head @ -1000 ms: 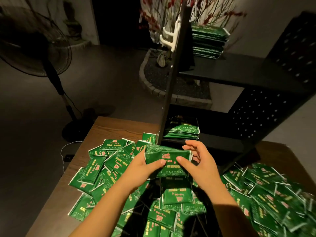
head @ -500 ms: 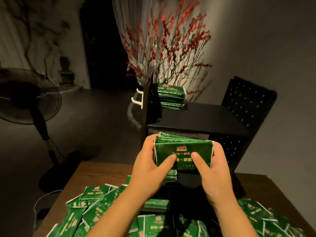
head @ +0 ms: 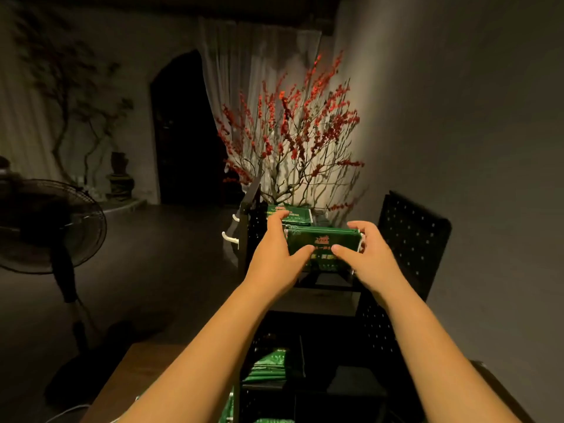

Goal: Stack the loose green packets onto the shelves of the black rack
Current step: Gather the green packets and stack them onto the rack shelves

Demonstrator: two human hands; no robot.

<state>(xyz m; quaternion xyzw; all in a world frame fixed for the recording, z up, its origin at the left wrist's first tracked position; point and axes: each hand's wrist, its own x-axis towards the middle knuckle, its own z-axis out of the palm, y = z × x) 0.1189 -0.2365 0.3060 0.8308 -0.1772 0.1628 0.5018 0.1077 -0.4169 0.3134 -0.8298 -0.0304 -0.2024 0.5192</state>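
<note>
Both my hands hold a bundle of green packets (head: 323,244) out over the top shelf of the black rack (head: 412,239). My left hand (head: 276,251) grips its left end, thumb on the front face. My right hand (head: 367,254) grips the right end the same way. Just behind the bundle, a pile of green packets (head: 297,215) lies at the top shelf's back left. Another stack of green packets (head: 268,366) sits on a lower shelf, partly hidden by my left arm. A few loose packets (head: 227,409) show at the bottom edge.
The rack stands on a wooden table (head: 128,380). Its perforated right side panel rises beside my right hand. White hooks (head: 230,238) stick out of its left side. A red-blossom branch arrangement (head: 293,138) stands behind it, and a standing fan (head: 48,227) is at the left.
My hands lifted the bundle from the loose pile on the table up and forward to the top shelf. The view tilted up, so most loose packets dropped out of sight.
</note>
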